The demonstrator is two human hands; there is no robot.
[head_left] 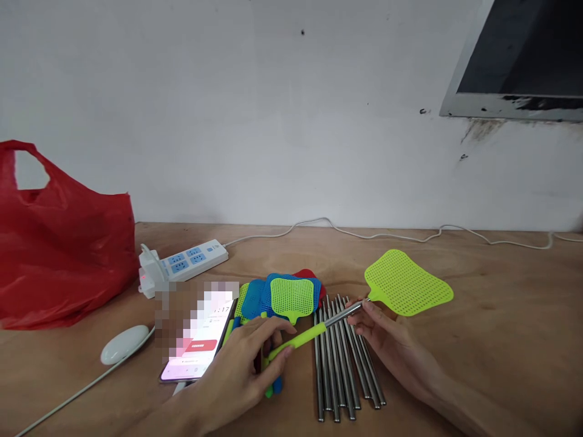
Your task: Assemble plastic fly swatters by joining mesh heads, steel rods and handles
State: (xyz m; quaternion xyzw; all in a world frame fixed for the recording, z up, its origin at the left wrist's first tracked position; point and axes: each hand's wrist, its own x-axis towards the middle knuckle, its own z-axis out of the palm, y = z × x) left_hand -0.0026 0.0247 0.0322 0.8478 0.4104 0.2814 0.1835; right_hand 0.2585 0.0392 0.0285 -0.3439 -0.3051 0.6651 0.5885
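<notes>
A yellow-green fly swatter is held tilted across the wooden table, its mesh head up to the right. My left hand pinches the end of its green grip. The fingers of my right hand close on the metal shaft just below the head. Under the shaft lie several loose metal tubes, side by side. Behind my left hand is a pile of swatter heads, with a small yellow-green head on top, blue heads and a red head. My left hand partly hides some green and blue handles.
A lit phone lies left of the pile, close to my left wrist. Behind it are a white power strip and its cable along the wall. A white oval device and a red plastic bag stand at the left.
</notes>
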